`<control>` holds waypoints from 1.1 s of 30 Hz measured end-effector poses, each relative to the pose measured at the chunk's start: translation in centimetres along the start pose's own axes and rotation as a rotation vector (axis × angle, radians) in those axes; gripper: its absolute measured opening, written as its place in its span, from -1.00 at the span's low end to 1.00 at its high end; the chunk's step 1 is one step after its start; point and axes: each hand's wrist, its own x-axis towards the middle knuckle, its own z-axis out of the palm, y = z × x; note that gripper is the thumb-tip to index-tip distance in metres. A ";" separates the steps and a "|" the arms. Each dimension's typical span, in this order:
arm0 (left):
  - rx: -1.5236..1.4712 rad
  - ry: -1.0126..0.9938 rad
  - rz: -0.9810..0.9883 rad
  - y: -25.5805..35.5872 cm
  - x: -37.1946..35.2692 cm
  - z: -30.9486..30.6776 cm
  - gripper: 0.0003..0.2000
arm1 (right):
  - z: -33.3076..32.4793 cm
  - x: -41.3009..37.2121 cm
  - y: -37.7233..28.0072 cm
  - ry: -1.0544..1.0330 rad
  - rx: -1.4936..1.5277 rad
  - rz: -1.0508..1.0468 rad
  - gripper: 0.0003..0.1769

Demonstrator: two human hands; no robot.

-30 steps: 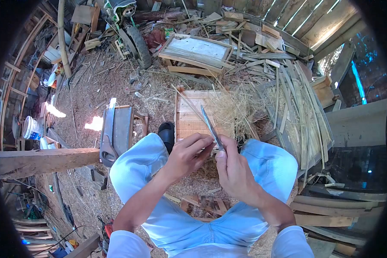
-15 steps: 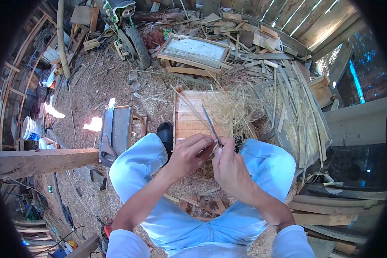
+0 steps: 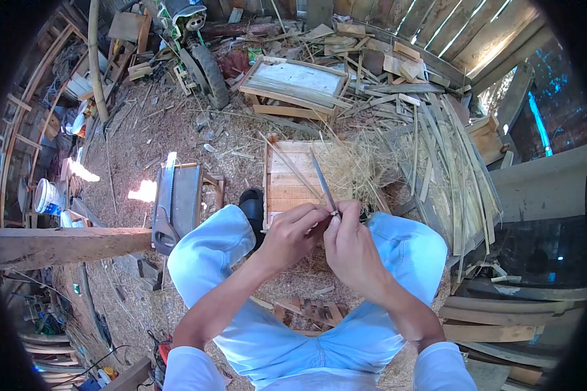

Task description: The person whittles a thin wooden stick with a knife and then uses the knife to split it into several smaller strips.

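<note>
My right hand (image 3: 357, 244) is closed around a knife, its thumb on top. The narrow dark knife blade (image 3: 322, 178) points away from me, tilted slightly left; the handle is hidden in the fist. Between the pinched fingers of my left hand (image 3: 291, 236) is a thin wooden strip (image 3: 295, 169), reaching forward and left. Both hands meet above my lap, with the strip's near end by the base of the blade. Beyond them lies a low slatted wooden board (image 3: 292, 177), with a heap of fine shavings (image 3: 362, 163) on its right side.
At the left, a handsaw (image 3: 166, 202) rests on a small stool (image 3: 187, 189). A wooden beam (image 3: 72, 247) juts in nearby. Long strips (image 3: 447, 163) are piled at the right. A framed panel (image 3: 293, 79) and a motorbike wheel (image 3: 209, 78) stand farther back.
The knife blade has shifted slightly right and turned, showing more of its flat side. Both hands stay together and keep their grips.
</note>
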 end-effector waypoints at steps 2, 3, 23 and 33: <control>-0.013 0.010 -0.008 0.0 0.4 0.0 -0.77 | -0.5 0.2 0.0 0.033 0.044 -0.060 -0.74; -0.017 0.017 -0.026 -0.2 0.2 0.0 -0.78 | -0.8 0.3 -0.1 0.046 0.133 -0.063 -0.74; 0.571 0.041 0.280 1.8 14.1 -4.8 -0.65 | -0.4 0.0 -0.5 -0.074 -0.253 -0.042 -0.74; 0.789 -0.271 0.210 -1.1 14.0 -2.3 -0.52 | -1.0 0.2 0.1 -0.067 -0.253 -0.032 -0.72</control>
